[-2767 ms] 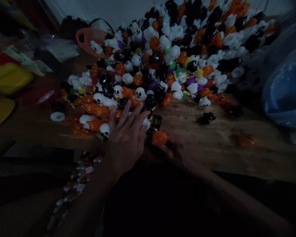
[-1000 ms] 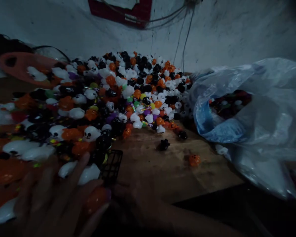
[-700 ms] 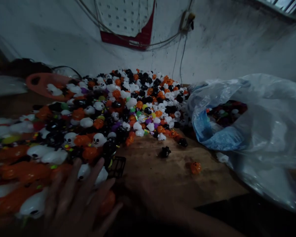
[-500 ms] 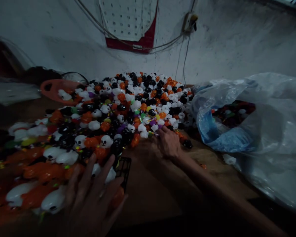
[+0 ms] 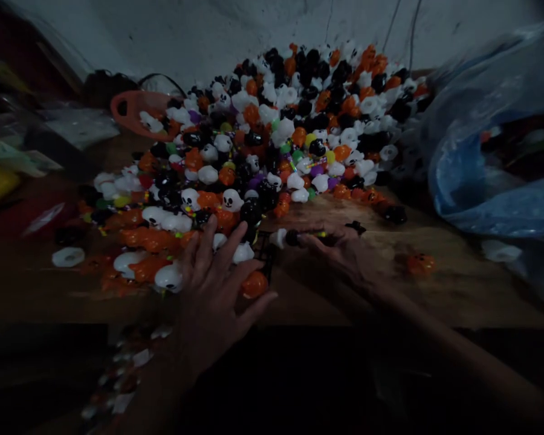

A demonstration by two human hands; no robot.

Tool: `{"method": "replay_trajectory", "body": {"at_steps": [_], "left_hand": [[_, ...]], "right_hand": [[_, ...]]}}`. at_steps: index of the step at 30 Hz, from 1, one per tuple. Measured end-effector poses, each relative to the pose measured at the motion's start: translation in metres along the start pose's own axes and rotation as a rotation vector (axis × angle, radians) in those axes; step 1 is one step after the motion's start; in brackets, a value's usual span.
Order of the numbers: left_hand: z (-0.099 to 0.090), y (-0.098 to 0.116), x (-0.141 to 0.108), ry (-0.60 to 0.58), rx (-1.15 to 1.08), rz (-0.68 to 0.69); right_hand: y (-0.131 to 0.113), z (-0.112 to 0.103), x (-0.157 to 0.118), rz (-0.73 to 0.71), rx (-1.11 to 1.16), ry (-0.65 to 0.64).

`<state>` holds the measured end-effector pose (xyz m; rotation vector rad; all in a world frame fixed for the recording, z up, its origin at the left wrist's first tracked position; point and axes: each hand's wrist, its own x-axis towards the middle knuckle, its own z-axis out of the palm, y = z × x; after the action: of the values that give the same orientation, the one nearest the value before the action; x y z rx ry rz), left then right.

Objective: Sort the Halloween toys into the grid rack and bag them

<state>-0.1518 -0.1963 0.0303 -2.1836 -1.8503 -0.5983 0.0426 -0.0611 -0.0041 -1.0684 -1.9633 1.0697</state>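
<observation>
My left hand (image 5: 222, 284) lies with its fingers spread over the near edge of a heap of small plastic figures (image 5: 254, 139), white, orange, black and some purple. An orange ball-like figure (image 5: 254, 284) shows between its thumb and index finger. My right hand (image 5: 340, 248) is closed on a thin string of small pieces, with a white piece (image 5: 278, 238) and a black one at its left end. A black grid (image 5: 265, 248) sits between the hands, partly covered by figures.
An orange basket (image 5: 131, 124) holds figures at the back left. On the right stands a large plastic bag (image 5: 462, 181) with a blue lining. An orange pumpkin piece (image 5: 420, 263) lies on the wooden table (image 5: 462, 290).
The view has tilted down and shifted left. My right hand has come back from the heap's edge with the string of pieces. My left hand remains spread over the figures.
</observation>
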Motion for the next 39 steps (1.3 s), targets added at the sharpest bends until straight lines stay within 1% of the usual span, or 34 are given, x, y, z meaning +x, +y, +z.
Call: {"method": "replay_trajectory", "body": {"at_steps": [1,2,5,6,7,9,11,13,15,20,23,25,27,29,32,36,39], "left_hand": [[-0.001,0.001,0.000,-0.003,-0.008,0.007],[-0.002,0.002,-0.001,-0.003,-0.008,0.011],[-0.004,0.004,-0.001,0.014,0.014,-0.001],[-0.005,0.005,0.000,0.025,0.027,-0.013],[-0.005,0.006,0.000,0.037,0.040,-0.022],[-0.005,0.008,0.000,0.055,0.066,-0.028],[-0.005,0.008,-0.001,0.056,0.091,-0.024],[-0.005,0.008,-0.004,0.038,0.089,-0.035],[-0.004,0.007,-0.008,0.017,0.055,-0.059],[-0.003,0.007,-0.014,0.000,-0.033,-0.104],[-0.003,0.009,-0.013,0.014,-0.018,-0.109],[-0.002,0.009,-0.012,0.022,-0.012,-0.107],[-0.001,0.009,-0.012,0.022,-0.017,-0.100],[0.000,0.008,-0.012,0.025,-0.021,-0.094],[0.001,0.006,-0.014,0.030,-0.019,-0.090],[0.003,0.006,-0.017,0.046,-0.027,-0.096],[0.002,0.008,-0.016,0.051,-0.047,-0.112]], "right_hand": [[0.005,0.002,-0.009,0.015,-0.002,-0.017],[0.012,0.004,-0.017,-0.014,-0.059,-0.040],[0.031,0.005,-0.029,-0.249,-0.392,-0.113],[0.035,0.004,-0.031,-0.307,-0.504,-0.124],[0.039,0.004,-0.032,-0.340,-0.599,-0.140],[0.043,0.005,-0.033,-0.360,-0.730,-0.177],[0.043,0.007,-0.032,-0.379,-0.778,-0.223],[0.040,0.010,-0.031,-0.386,-0.725,-0.249],[0.034,0.010,-0.028,-0.362,-0.580,-0.276],[0.006,0.009,-0.021,-0.190,-0.217,-0.292],[-0.005,0.020,-0.017,-0.132,0.017,-0.329],[-0.003,0.033,-0.016,-0.109,0.175,-0.355],[0.004,0.045,-0.015,-0.092,0.267,-0.343],[0.013,0.052,-0.015,-0.095,0.273,-0.303],[0.019,0.053,-0.016,-0.145,0.180,-0.265],[0.012,0.050,-0.018,-0.252,-0.076,-0.283],[0.006,0.051,-0.020,-0.330,-0.161,-0.304]]}}
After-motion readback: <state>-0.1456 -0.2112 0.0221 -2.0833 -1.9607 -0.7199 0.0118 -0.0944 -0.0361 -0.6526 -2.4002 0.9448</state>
